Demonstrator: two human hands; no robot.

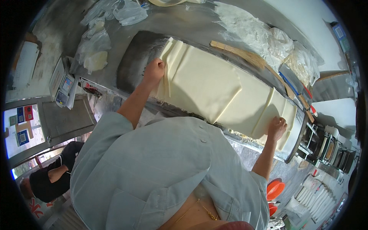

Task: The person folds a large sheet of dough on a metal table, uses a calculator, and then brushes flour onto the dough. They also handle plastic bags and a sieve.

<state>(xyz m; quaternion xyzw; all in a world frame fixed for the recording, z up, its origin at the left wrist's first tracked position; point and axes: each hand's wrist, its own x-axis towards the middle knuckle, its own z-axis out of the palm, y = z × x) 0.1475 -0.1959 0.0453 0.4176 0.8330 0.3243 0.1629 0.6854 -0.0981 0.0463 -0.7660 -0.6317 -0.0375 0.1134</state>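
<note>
A long folded sheet of pale dough (pixel 207 76) lies across a dark metal slab (pixel 130 53), with several raised creases running across it. My left hand (pixel 155 69) is closed on the dough's left end, by a folded strip. My right hand (pixel 276 127), lower down toward the right end, has its fingers curled at a fold; it looks pinched on the dough, though the fingertips are partly hidden. Loose shreds of dough hang along the near edge.
A straw brush (pixel 237 53), long blades (pixel 289 78), flour (pixel 241 23) and plastic bags (pixel 96 50) surround the slab. Metal machinery (pixel 331 149) stands right, red basins (pixel 275 189) lower right. Another person (pixel 50 176) in dark clothing is at lower left, near a metal door (pixel 65 117).
</note>
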